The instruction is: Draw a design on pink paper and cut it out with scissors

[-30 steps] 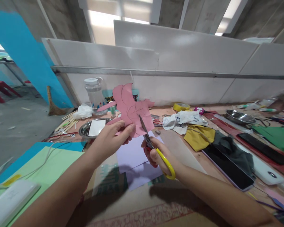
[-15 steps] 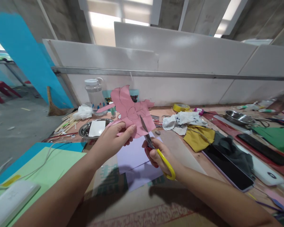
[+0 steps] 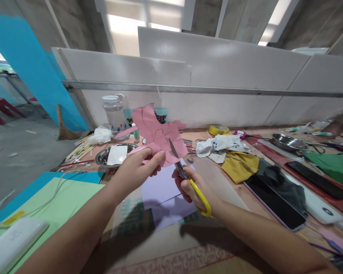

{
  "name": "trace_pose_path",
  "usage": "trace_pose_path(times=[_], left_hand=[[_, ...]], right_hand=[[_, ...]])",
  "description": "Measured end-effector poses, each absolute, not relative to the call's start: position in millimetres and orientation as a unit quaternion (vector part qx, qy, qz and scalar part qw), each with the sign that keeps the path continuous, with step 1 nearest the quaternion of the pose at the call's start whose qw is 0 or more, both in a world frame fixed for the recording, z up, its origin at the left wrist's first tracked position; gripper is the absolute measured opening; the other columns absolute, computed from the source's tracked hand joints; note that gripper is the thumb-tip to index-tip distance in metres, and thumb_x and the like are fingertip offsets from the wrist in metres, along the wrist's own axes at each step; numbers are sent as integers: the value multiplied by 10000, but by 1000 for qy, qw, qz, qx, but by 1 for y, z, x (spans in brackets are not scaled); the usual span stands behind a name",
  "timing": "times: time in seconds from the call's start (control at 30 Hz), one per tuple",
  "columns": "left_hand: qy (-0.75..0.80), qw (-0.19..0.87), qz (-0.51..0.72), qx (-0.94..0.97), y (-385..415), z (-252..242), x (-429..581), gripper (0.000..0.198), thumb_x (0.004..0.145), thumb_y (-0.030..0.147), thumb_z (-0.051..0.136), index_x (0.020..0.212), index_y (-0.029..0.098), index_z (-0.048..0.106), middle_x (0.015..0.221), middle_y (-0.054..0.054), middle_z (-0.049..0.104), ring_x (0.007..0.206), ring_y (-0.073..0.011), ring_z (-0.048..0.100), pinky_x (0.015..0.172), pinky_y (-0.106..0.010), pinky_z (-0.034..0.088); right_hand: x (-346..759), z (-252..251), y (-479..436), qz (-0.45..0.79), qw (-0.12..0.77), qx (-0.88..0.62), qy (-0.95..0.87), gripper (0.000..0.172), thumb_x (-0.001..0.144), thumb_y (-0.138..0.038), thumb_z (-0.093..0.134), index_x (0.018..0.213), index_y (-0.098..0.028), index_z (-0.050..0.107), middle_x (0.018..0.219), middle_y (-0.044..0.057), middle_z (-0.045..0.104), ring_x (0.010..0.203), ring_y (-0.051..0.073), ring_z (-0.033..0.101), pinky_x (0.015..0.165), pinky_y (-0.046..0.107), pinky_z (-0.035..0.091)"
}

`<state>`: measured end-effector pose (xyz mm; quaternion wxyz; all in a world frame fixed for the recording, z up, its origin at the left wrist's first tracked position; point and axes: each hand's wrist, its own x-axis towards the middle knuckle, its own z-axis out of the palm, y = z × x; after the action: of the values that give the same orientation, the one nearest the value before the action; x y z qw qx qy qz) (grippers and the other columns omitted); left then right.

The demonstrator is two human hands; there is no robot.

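My left hand (image 3: 143, 165) pinches the lower edge of a pink paper (image 3: 151, 127) between thumb and fingers. Dark curved lines are drawn on the paper, and its outline is irregular, with a narrow strip sticking out to the left. My right hand (image 3: 196, 186) is closed around scissors (image 3: 200, 198) with yellow and red handles. Their blades point up and left, across the paper's lower right part. Under the hands, purple sheets (image 3: 162, 190) lie on the table.
A steel dish (image 3: 101, 158) holding white paper and a water bottle (image 3: 114, 114) stand behind on the left. Green paper (image 3: 82, 190) and a white power bank (image 3: 17, 243) lie left. At right are yellow cloth (image 3: 240, 165), a phone (image 3: 276, 203) and another steel dish (image 3: 290, 142).
The pink paper's upper left part has shifted slightly to the left. Both hands and the scissors look almost unmoved.
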<state>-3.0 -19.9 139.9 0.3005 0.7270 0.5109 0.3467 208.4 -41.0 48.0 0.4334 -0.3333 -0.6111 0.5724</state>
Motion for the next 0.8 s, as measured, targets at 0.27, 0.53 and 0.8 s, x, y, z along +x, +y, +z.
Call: trace_pose_path(times=[0.27, 0.53, 0.8], left_hand=[[505, 263, 333, 751, -21, 144, -2, 548, 980, 609, 485, 588, 233, 560, 564, 16, 635, 580, -161, 600, 615, -276, 461], [526, 285, 320, 735, -19, 145, -7, 498, 948, 612, 531, 630, 234, 597, 597, 17, 660, 608, -165, 618, 625, -268, 481], [511, 302, 314, 741, -18, 143, -9, 458, 936, 596, 542, 659, 241, 624, 615, 10, 674, 613, -173, 645, 616, -262, 506]], right_hand=[[209, 53, -41, 569, 428, -336, -616, 672, 801, -807, 648, 1065, -200, 533, 652, -88, 368, 473, 61, 285, 412, 193, 265], [210, 59, -40, 549, 427, -343, -632, 642, 811, -783, 662, 1036, -191, 556, 678, -75, 375, 500, 60, 276, 443, 198, 230], [210, 54, -40, 543, 427, -352, -632, 647, 805, -791, 658, 1041, -196, 563, 693, -66, 394, 500, 65, 316, 440, 199, 266]])
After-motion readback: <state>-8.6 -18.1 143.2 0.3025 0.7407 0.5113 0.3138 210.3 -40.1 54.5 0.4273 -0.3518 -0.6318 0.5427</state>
